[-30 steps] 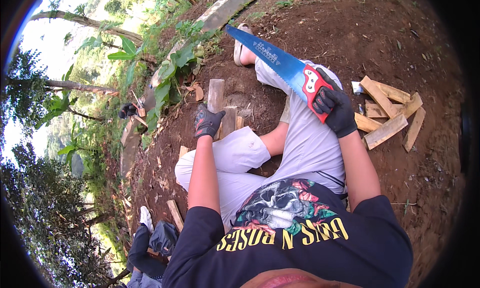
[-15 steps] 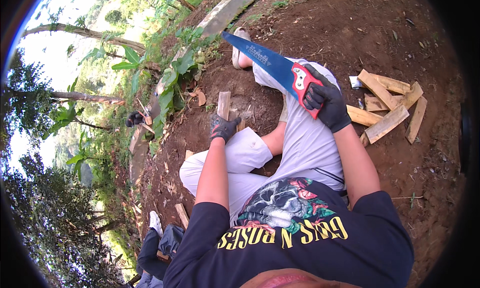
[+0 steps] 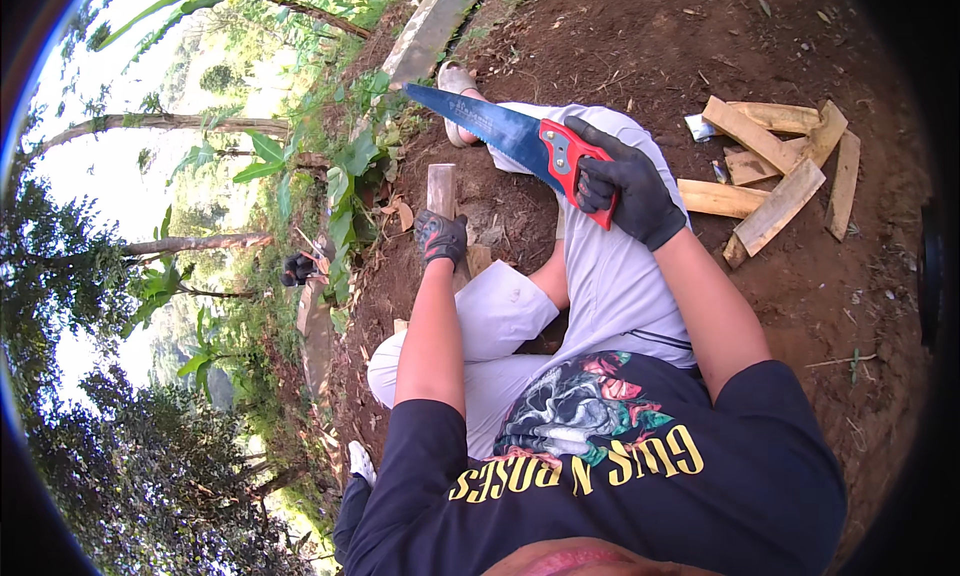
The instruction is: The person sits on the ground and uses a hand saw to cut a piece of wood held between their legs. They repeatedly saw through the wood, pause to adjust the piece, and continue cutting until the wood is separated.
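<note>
In a black glove, my right hand (image 3: 625,181) is wrapped round the red handle of a hand saw (image 3: 490,124). Its blue, toothed blade points up and to the left, over my raised leg, clear of the wood. My gloved left hand (image 3: 440,238) grips a wooden board (image 3: 441,184) in front of my bent knee. The board's far end sticks out beyond the fingers, and its near part is partly hidden by the hand. A small wood block (image 3: 479,260) lies close beside that hand.
On the dirt at right lies a heap of cut wood pieces (image 3: 780,204), with a small shiny packet (image 3: 700,127) by it. A concrete edging (image 3: 430,36) runs along leafy plants at left. Another person's dark gloved hand (image 3: 298,268) and a white shoe (image 3: 361,462) show farther left.
The saw and my right hand have shifted left and slightly down. My left hand has moved a little up the board, its fingers now curled round it. The whole view has turned somewhat.
</note>
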A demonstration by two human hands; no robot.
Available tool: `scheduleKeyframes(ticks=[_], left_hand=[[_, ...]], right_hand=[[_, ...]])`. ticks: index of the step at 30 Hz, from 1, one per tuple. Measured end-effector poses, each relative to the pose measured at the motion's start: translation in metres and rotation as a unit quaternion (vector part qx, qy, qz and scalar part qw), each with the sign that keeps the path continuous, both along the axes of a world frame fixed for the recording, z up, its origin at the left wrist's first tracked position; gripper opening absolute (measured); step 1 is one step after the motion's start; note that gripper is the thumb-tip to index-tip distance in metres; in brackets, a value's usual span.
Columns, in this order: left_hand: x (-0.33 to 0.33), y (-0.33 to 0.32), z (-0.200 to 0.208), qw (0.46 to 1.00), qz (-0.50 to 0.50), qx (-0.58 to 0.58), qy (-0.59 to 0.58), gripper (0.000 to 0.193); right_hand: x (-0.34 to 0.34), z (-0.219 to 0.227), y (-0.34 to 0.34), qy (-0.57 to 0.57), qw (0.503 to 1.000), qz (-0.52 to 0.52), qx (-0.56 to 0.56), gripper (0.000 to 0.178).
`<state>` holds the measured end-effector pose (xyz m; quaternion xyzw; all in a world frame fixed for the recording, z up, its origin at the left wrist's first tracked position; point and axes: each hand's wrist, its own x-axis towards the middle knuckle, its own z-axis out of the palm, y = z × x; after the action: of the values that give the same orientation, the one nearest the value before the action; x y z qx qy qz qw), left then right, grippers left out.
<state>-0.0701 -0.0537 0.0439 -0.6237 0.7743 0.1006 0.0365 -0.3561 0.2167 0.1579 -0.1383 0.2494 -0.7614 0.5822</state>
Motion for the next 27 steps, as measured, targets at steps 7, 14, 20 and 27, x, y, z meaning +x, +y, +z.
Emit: scheduleKeyframes(ticks=[7,14,20,27], left_hand=[[-0.033,-0.001,-0.011,0.998,0.046,-0.042,-0.010,0.086],[0.038,0.016,-0.038,0.993,0.102,0.054,0.036,0.104],[0.048,0.046,-0.030,0.994,0.065,0.078,0.041,0.101],[0.049,0.056,-0.022,0.996,0.061,0.056,0.019,0.099]], right_hand=[[-0.003,-0.001,0.006,-0.012,0.999,-0.030,-0.001,0.070],[-0.005,-0.001,0.003,0.006,1.000,-0.007,0.011,0.069],[-0.004,0.000,0.003,0.034,0.999,-0.013,0.009,0.069],[-0.004,-0.006,0.007,0.009,1.000,-0.010,0.003,0.070]])
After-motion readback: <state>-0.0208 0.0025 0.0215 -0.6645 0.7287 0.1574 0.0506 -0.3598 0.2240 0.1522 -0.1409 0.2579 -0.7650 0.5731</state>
